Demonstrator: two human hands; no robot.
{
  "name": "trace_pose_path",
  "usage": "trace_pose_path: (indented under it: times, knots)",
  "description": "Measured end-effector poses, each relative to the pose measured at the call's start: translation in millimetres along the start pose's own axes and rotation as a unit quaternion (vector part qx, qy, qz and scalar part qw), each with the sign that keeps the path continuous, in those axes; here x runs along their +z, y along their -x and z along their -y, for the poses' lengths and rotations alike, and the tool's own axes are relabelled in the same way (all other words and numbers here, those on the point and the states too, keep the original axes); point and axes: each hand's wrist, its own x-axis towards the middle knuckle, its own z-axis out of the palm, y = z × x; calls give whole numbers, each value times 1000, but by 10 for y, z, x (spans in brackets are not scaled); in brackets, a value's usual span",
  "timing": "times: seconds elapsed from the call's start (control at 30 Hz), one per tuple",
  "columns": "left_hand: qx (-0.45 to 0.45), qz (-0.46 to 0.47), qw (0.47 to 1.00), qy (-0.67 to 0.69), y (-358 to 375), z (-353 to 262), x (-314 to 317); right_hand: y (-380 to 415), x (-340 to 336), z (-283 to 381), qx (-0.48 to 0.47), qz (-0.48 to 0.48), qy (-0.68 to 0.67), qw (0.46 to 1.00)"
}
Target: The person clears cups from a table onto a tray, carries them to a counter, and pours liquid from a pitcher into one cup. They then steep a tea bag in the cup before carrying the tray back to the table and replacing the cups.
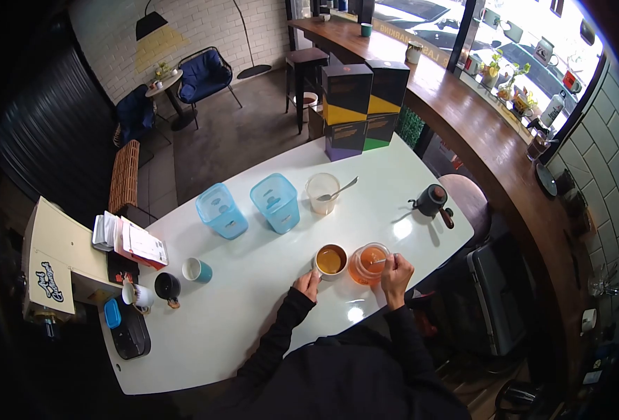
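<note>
My left hand is closed on the handle side of a mug that holds a brown liquid. Just right of it, a round clear jar contains something orange. The fingers of my right hand pinch a spoon whose lower end dips into that jar. Beyond the mug, a frosted plastic cup has a metal spoon leaning in it. Two translucent blue containers stand to its left.
A black gooseneck kettle stands on the white table at right. Stacked dark boxes rise at the far edge. A teal cup, a black cup and a white mug are at left, near a black tray.
</note>
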Motion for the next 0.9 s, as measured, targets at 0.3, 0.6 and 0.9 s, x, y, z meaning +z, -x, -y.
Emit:
trace_pose_path:
  times: [0.3, 0.6, 0.9]
  knots:
    - [26, -26, 999, -12, -206, 74, -26, -81, -23, -22, 29, 35, 10, 999]
    - [36, -10, 999, 26, -101, 18, 1, -219, -89, 28, 11, 68, 40, 997]
    - [53, 2, 999, 12, -46, 28, 120, -483, -237, 242, -3, 121, 64, 991]
